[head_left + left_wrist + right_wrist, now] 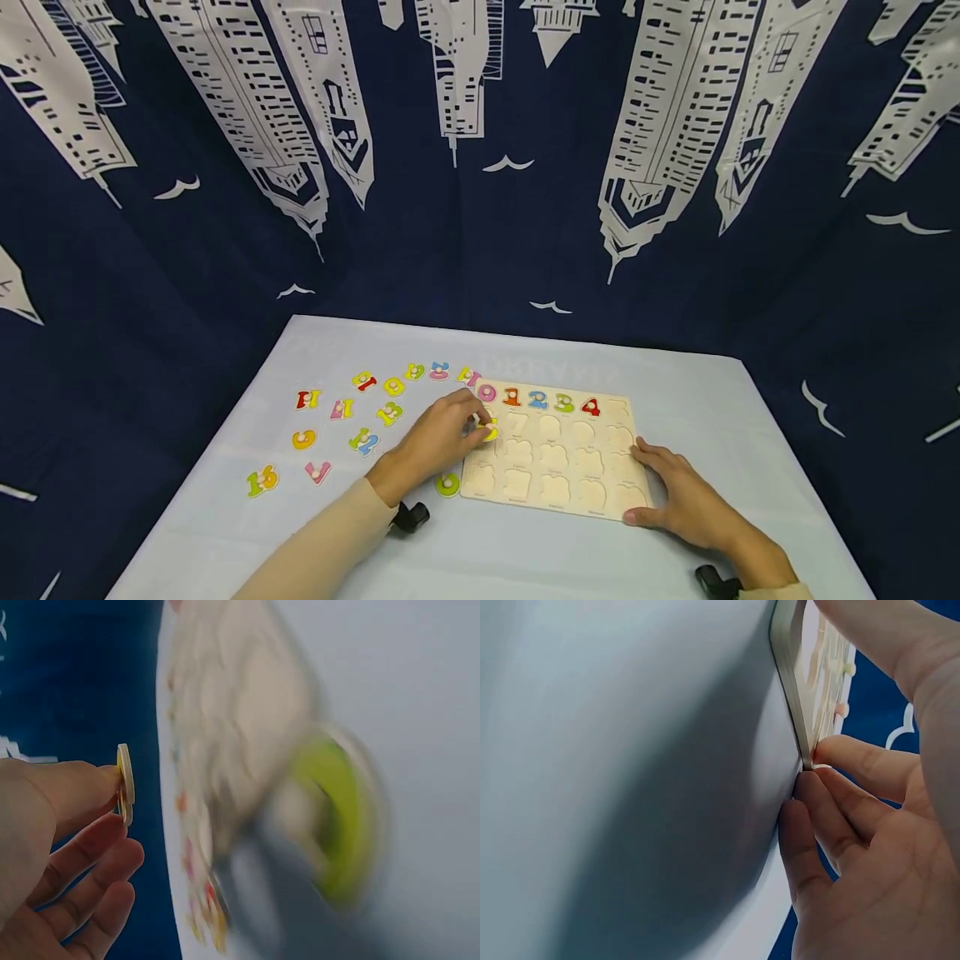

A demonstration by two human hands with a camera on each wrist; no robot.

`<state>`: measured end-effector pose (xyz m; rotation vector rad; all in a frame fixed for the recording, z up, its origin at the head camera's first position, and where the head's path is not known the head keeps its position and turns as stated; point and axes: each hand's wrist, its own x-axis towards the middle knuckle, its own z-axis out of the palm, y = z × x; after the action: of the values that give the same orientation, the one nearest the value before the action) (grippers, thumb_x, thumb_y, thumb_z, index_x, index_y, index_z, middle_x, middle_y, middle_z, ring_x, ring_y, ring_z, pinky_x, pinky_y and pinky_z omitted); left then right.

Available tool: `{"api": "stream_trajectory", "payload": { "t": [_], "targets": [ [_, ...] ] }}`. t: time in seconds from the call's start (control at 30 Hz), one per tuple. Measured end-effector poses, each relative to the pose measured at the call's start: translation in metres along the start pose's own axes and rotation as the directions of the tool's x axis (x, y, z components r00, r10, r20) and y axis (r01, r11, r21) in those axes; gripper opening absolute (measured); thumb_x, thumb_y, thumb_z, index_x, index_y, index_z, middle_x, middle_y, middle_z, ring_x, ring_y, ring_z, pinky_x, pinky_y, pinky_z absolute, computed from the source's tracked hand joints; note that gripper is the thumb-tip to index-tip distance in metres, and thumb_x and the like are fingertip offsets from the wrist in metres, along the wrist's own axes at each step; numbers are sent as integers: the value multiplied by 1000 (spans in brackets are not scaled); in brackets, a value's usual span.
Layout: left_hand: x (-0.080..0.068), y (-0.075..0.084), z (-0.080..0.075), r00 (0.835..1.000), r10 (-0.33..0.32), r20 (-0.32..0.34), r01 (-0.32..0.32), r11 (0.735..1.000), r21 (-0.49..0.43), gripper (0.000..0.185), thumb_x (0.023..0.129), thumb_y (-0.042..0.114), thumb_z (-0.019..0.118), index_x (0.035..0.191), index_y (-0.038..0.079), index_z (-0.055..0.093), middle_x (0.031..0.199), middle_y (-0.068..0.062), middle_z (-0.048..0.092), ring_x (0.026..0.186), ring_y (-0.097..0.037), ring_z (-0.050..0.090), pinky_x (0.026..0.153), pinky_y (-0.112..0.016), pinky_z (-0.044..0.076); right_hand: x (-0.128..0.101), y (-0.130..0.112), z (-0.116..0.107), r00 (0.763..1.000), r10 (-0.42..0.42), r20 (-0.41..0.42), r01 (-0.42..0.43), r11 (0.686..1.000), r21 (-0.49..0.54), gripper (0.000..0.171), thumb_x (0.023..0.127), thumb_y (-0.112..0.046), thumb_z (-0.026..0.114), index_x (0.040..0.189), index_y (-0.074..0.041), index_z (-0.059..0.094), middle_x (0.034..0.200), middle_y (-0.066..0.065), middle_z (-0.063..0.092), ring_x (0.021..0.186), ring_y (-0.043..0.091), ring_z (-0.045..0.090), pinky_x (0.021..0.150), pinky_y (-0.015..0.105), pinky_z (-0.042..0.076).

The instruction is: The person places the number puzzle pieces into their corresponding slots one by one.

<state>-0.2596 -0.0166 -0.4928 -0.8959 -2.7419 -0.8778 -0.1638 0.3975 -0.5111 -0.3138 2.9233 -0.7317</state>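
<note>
Thumb and forefinger of my left hand [444, 429] pinch a small yellow number piece [491, 432] over the left part of the wooden number puzzle board [551, 503]. In the left wrist view this piece [126, 784] is seen edge-on, and the other fingers curl loosely below it. My right hand [686, 504] rests at the board's right edge, thumb by the near corner and fingers spread further up, fairly straight. The right wrist view shows fingertips against the board's edge [791, 682]. Pink 0 [487, 392], orange 1, blue 2, green 3 and red 4 [591, 407] sit along the top row; several recesses show bare wood.
Several loose number pieces lie left of the board, among them a 16 [262, 481], a pink 7 [317, 472] and a 13 [389, 414]. A green 0 [447, 484] lies by the board's near left corner. Behind the white table [187, 517] hangs a dark blue printed cloth [465, 242].
</note>
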Motion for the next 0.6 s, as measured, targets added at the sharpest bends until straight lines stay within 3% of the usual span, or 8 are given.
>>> {"api": "stream_trajectory", "payload": {
  "t": [0.3,0.6],
  "targets": [
    [61,49,37,993,103,54,-98,992,-82,10,109,24,86,116,17,87,116,2,80,108,-16,81,98,-22,65,-3,3,-1,999,-19,-30,18,999,-31,115,82,-57,104,166,6,56,178,31,49,158,58,52,124,77,49],
    [116,86,82,984,155,83,-152,988,-35,13,110,27,86,120,19,88,118,4,81,106,-10,72,98,-19,59,-5,3,0,998,-54,-31,53,998,-21,112,84,-56,103,166,5,57,177,30,52,159,57,52,124,75,49]
  ]
}}
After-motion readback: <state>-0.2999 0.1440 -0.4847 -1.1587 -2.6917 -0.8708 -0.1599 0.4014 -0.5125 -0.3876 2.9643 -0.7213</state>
